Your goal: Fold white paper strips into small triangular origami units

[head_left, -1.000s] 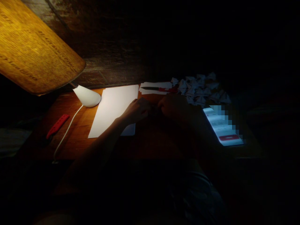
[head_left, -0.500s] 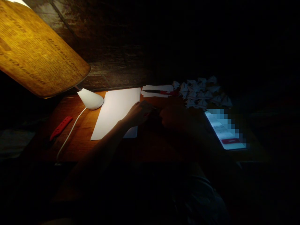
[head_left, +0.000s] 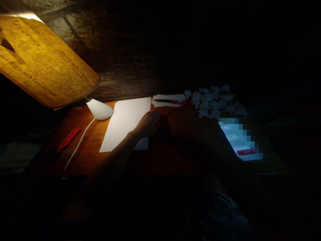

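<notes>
- Mostly the view has shifted since a second ago: the lamp shade (head_left: 50, 63), lamp base (head_left: 100, 110) and table (head_left: 94, 142) all sit lower and further right, and the bright upper edge of the shade now shows at top left.
- The left hand (head_left: 151, 121) reaches in from the lamplit side, at the right edge of the large paper sheets (head_left: 127, 122), its forearm crossing over their lower part, much as before.
- The right hand (head_left: 182, 122) is deep in shadow, its fingers seemingly curled; it faces the left hand across a narrow dark gap, and the pair have stayed close together throughout.
- Both grips are too dark to read: I cannot tell how far the fingers are closed, or whether anything is held between them.
- The large sheets lie flat beside the lamp base, in the same place on the table as earlier.
- Beyond the hands, the knife (head_left: 163, 100) lies across the small paper sheets (head_left: 165, 96), unmoved.
- To their right, the cluster of folded paper pieces (head_left: 207, 100) shows no clear change.
- The lit phone (head_left: 230, 135) rests nearer the person, below the cluster, and the red object (head_left: 69, 139) lies left of the white cable (head_left: 77, 145), both as before.
</notes>
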A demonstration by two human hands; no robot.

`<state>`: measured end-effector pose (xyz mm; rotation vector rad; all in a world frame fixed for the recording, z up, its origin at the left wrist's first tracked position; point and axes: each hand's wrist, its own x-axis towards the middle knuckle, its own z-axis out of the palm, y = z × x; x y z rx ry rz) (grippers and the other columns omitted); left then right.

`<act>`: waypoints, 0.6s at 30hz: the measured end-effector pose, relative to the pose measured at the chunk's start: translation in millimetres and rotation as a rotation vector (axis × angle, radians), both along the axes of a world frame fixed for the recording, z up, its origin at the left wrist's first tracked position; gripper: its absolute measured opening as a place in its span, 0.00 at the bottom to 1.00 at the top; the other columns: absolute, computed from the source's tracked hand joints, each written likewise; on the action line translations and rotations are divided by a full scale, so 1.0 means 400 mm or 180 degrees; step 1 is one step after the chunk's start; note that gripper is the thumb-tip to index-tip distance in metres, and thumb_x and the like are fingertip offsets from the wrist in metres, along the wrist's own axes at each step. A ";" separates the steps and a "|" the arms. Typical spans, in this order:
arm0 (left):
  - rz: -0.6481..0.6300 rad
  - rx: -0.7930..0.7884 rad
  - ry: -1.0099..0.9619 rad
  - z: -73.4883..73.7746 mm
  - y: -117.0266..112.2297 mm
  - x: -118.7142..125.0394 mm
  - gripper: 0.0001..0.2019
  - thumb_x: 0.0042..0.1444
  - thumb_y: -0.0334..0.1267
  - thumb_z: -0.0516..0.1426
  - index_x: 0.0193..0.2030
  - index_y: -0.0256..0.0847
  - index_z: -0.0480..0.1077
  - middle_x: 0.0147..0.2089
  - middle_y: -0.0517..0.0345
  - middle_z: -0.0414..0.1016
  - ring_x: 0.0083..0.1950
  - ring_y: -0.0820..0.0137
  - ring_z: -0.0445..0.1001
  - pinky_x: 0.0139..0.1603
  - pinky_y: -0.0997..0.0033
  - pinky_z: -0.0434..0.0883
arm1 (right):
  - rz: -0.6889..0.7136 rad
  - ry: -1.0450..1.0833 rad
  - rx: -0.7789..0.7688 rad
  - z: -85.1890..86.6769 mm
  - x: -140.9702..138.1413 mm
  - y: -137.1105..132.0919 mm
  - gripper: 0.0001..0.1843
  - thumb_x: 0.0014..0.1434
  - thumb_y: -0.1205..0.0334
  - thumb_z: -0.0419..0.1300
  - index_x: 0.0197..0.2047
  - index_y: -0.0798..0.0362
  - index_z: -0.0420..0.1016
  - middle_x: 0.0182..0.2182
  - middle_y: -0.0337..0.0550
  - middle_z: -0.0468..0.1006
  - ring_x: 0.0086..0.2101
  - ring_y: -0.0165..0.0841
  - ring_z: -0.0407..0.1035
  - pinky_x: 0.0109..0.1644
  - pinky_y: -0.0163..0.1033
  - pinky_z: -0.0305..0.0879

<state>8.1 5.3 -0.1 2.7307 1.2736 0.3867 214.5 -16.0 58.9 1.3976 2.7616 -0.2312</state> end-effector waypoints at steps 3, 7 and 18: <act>-0.0097 0.0049 -0.0003 0.005 -0.001 -0.001 0.10 0.59 0.32 0.57 0.42 0.41 0.81 0.47 0.47 0.83 0.54 0.53 0.78 0.52 0.52 0.76 | -0.0137 -0.0276 -0.0121 0.005 0.028 0.010 0.16 0.59 0.64 0.65 0.49 0.53 0.89 0.46 0.57 0.88 0.44 0.48 0.80 0.45 0.47 0.69; -0.0217 0.0063 0.0041 0.009 -0.004 -0.001 0.10 0.60 0.32 0.56 0.40 0.42 0.81 0.49 0.47 0.84 0.55 0.53 0.78 0.53 0.50 0.76 | -0.0008 -0.0335 -0.0316 0.004 0.052 0.015 0.15 0.58 0.65 0.65 0.47 0.51 0.89 0.45 0.54 0.88 0.44 0.46 0.80 0.46 0.45 0.68; -0.0244 0.0086 0.0122 -0.001 -0.005 -0.009 0.14 0.59 0.31 0.57 0.48 0.40 0.81 0.52 0.44 0.83 0.57 0.52 0.78 0.56 0.49 0.77 | -0.0485 0.0098 -0.0185 0.001 0.021 -0.009 0.16 0.67 0.60 0.59 0.48 0.55 0.88 0.48 0.58 0.87 0.45 0.47 0.81 0.46 0.45 0.69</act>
